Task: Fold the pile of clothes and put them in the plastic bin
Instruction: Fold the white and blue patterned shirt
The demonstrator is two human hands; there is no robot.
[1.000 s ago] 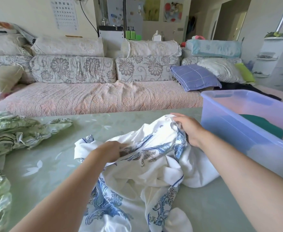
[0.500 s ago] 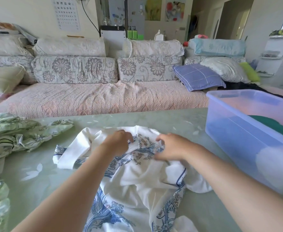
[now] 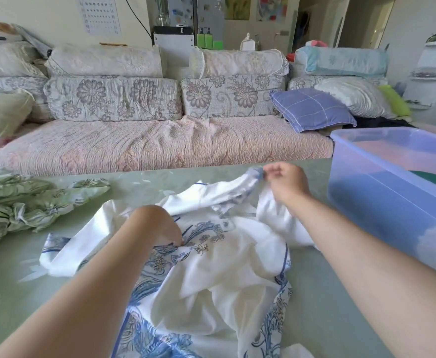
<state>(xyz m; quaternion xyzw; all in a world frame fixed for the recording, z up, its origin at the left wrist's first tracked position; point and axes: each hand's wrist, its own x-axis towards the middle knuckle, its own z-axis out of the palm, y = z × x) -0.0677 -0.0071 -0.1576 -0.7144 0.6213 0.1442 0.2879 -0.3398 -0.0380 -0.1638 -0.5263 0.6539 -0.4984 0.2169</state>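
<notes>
Pinching a raised corner of the white and blue floral garment [image 3: 224,267], the right hand [image 3: 286,183] lifts it at the far side. The left hand [image 3: 157,226] curls its fingers [image 3: 176,237] into the cloth's middle. The garment lies crumpled on the green tabletop [image 3: 320,293], with the plastic bin [image 3: 366,182] at its right and the green floral clothes pile [image 3: 18,202] at far left.

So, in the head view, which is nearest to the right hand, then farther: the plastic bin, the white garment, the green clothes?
1. white garment, pinched by the right hand.
2. plastic bin, just right.
3. green clothes, far left.
</notes>
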